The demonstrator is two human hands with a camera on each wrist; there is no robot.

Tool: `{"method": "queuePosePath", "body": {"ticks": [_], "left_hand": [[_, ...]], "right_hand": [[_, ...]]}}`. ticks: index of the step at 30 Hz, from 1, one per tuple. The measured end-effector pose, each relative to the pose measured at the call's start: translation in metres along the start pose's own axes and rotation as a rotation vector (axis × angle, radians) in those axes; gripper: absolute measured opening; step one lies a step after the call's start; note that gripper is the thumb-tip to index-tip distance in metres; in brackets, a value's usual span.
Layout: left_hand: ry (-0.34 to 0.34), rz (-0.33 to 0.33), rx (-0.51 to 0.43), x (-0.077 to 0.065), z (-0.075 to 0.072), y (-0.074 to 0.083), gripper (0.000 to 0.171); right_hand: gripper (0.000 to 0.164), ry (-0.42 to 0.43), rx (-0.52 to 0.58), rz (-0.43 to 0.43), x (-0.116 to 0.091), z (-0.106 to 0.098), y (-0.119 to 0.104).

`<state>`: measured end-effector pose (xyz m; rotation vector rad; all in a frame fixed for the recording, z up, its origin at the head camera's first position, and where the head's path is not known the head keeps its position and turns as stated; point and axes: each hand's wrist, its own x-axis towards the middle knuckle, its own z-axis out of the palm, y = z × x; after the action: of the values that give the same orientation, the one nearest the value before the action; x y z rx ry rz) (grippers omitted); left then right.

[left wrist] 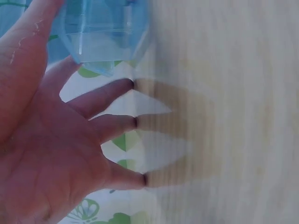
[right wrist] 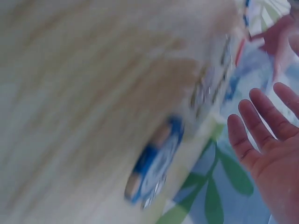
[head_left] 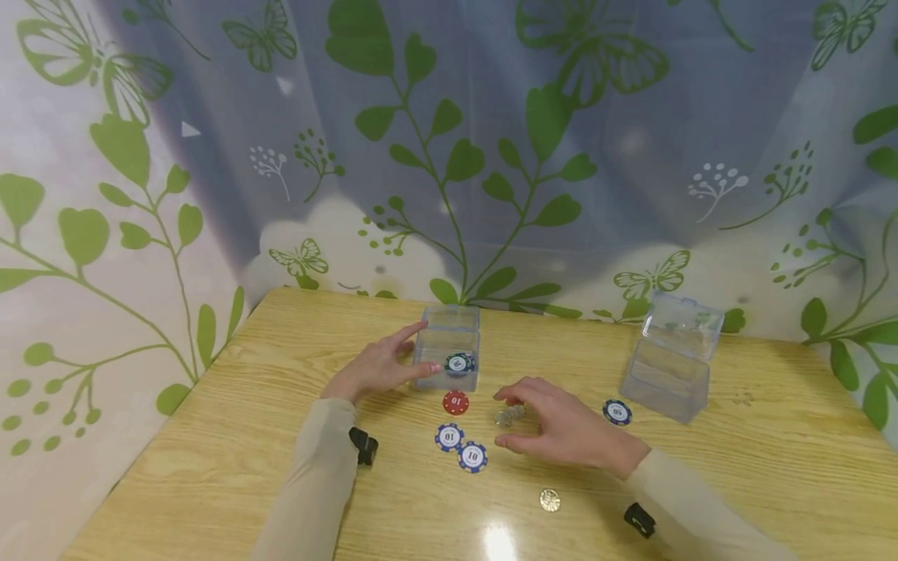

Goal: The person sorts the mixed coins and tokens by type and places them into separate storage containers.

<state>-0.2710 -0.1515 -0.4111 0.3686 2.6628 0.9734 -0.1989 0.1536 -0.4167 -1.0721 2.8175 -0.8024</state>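
Observation:
My left hand (head_left: 382, 366) is at the left side of a clear plastic box (head_left: 428, 382) with its lid raised. The thumb reaches over the box's front part and the index finger points along its side; in the left wrist view the other fingers are spread, their tips on the table. A green poker chip (head_left: 459, 364) lies in that box. My right hand (head_left: 568, 425) hovers with thumb and fingers apart beside a small cluster of metallic coins (head_left: 510, 415). A red chip (head_left: 456, 402) and two blue chips (head_left: 450, 437) lie between the hands.
A second clear box (head_left: 666, 382) stands with its lid raised at the right. Near it lies a dark blue chip (head_left: 617, 411). A gold coin (head_left: 550, 500) is close to the front of the wooden table (head_left: 266, 343). A patterned curtain (head_left: 477, 156) hangs behind.

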Motion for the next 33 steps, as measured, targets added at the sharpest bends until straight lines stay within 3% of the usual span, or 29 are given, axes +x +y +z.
{"method": "queuePosePath", "body": {"ticks": [7,12,18,33], "left_hand": [[0.01,-0.006,-0.008,0.001,0.0,0.007,0.094],[0.074,-0.037,0.088,0.006,0.008,0.011,0.102],[0.067,-0.08,0.163,0.009,0.017,0.011,0.104],[0.04,-0.069,0.172,0.009,0.018,0.006,0.087]], "right_hand": [[0.059,-0.132,-0.114,-0.049,0.006,0.018,-0.015],[0.062,-0.182,-0.195,-0.106,0.01,0.021,-0.021],[0.053,-0.199,-0.194,-0.12,0.014,0.021,-0.023],[0.04,-0.197,-0.174,-0.107,0.02,0.023,-0.025]]}}
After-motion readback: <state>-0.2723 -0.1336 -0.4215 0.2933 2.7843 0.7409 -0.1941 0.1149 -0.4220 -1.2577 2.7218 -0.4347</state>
